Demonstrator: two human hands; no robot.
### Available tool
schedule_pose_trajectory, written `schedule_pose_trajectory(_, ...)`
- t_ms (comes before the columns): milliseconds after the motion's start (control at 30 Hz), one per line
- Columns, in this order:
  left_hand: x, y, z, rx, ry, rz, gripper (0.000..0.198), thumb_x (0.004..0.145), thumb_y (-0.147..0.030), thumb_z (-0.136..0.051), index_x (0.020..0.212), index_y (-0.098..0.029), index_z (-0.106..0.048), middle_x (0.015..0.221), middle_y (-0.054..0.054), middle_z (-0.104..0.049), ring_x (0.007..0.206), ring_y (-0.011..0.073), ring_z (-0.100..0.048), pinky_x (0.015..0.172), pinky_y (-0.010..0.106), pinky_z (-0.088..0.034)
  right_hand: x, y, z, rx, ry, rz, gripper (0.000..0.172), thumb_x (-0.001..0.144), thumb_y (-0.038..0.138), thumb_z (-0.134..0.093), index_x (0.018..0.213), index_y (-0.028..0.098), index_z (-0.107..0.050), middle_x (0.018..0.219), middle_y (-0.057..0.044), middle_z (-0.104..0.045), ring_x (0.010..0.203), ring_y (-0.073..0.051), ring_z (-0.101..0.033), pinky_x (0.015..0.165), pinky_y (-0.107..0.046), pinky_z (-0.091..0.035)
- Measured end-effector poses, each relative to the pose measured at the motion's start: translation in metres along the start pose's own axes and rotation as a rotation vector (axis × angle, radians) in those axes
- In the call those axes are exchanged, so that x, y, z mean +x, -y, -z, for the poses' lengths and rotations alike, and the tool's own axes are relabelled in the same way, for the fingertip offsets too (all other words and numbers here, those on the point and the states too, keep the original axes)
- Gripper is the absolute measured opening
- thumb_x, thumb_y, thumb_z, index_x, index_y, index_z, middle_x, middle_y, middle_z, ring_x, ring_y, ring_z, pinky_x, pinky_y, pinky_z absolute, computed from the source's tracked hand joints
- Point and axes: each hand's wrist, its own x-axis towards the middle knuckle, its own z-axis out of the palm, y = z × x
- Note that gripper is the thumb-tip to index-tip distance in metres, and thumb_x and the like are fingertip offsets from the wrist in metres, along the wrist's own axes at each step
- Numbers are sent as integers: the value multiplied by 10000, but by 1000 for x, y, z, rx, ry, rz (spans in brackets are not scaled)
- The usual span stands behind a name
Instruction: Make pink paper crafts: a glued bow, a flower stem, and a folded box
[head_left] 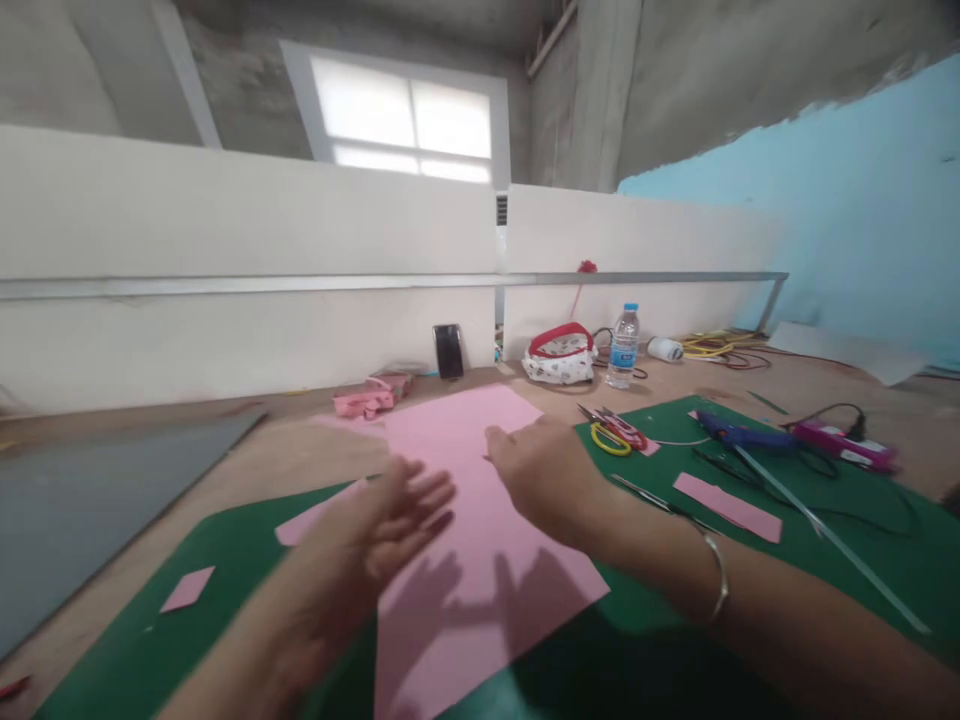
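Note:
A large pink paper sheet [480,520] lies on the green cutting mat [247,550], its far end reaching past the mat. My left hand [405,515], slightly blurred, is open at the sheet's left side, palm turned inward and holding nothing. Over the sheet's right edge, my right hand [544,475] has its fingers curled and its thumb pressed in; what they hold, if anything, is hidden. Shadows of both hands fall on the paper. Smaller pink paper pieces lie on the mat, one at left [187,589] and a strip at right [729,507].
Yellow-handled scissors [611,440], tweezers [660,498] and a blue glue gun [739,433] lie to the right. Behind stand a phone [448,352], a white-and-red pouch [560,355] and a water bottle [623,347]. A grey board [112,500] is at left.

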Motion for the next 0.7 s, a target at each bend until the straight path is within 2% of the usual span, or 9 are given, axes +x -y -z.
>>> schedule_pose_trajectory(33,4,6,-6,-32,60,-7,487,794,-450,-631,1141,-114,-569,1204,179,-634,1077,286,-618,961,421,-489,5,8,-8,21,-3,35,197,857,49,-433,849,99,-623,675,-106,-647,609,-213,-578,594,-337,-329)
schedule_pose_trajectory(133,20,24,-7,-15,59,-62,410,727,-385,-719,1019,-105,-652,1126,155,-672,1086,260,-601,992,359,-447,6,24,-29,84,-15,99,227,865,100,-490,1057,56,-602,774,-120,-677,683,-223,-602,627,-340,-358)
schedule_pose_trajectory(233,32,32,4,-5,23,-104,412,713,-412,-726,1018,-138,-681,1214,119,-634,1192,252,-512,1047,357,-366,0,23,-39,324,24,34,453,806,337,-648,1179,99,-550,881,-89,-685,753,-211,-604,641,-308,-386)
schedule_pose_trajectory(300,32,33,8,-11,40,-112,396,706,-421,-730,1002,-160,-699,1239,98,-623,1205,249,-494,1048,357,-350,0,19,-40,736,145,-130,438,741,411,-690,1075,142,-599,868,-47,-679,725,-171,-578,608,-263,-376)
schedule_pose_trajectory(367,28,33,7,-27,75,-106,372,698,-435,-732,943,-156,-723,1189,104,-650,1153,253,-530,1009,355,-383,1,17,-41,1116,292,-298,217,749,344,-657,834,146,-632,734,-14,-660,633,-126,-532,561,-230,-346)
schedule_pose_trajectory(400,26,33,6,-36,89,-102,353,693,-435,-734,894,-145,-735,1158,110,-663,1118,255,-551,980,349,-405,3,17,-42,1219,349,-347,157,764,296,-618,721,145,-612,649,-3,-639,582,-109,-507,544,-223,-337)
schedule_pose_trajectory(467,24,32,5,-53,94,-96,305,693,-406,-738,806,-122,-742,1113,116,-676,1051,241,-578,924,318,-436,4,19,-45,1317,432,-382,177,770,226,-547,612,150,-572,504,20,-584,485,-86,-460,523,-216,-338)
schedule_pose_trajectory(533,25,28,8,-81,59,-100,242,739,-351,-707,789,-116,-739,1075,103,-683,995,200,-591,874,273,-452,3,20,-46,1373,496,-381,160,764,204,-512,643,146,-600,445,35,-559,429,-76,-445,518,-214,-351)
schedule_pose_trajectory(700,33,-4,32,-209,-130,-185,190,884,-238,-546,864,-124,-696,969,59,-674,878,106,-608,738,192,-475,-1,15,-42,1505,637,-353,184,773,269,-528,714,128,-632,434,26,-568,416,-80,-477,512,-218,-360)
